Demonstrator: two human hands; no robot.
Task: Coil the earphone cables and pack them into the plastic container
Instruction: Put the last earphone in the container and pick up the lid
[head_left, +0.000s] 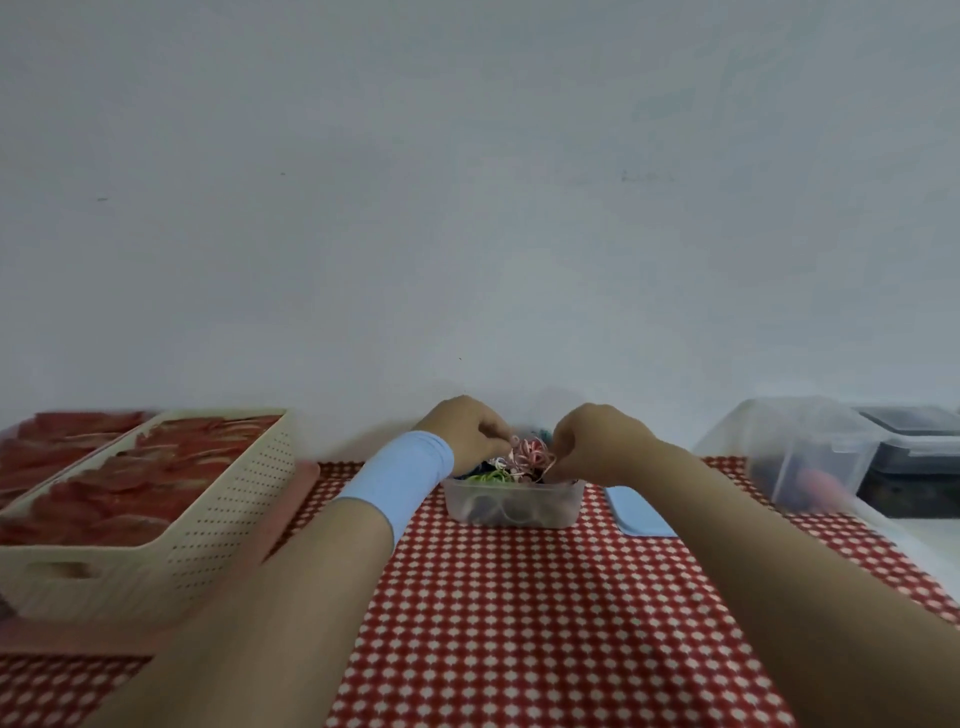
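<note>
Red-checked cloth (519, 623) covers the desk. At its 12 o'clock edge a pink earphone cable (530, 454) tops the heaped plastic container (511, 501). The cable looks light, limp and springy, best held across the whole coil. The left hand (470, 431) at its 9 o'clock and the right hand (597, 441) at 3 o'clock both pinch it. A blue lid (639, 512) lies at the container's 3 o'clock.
</note>
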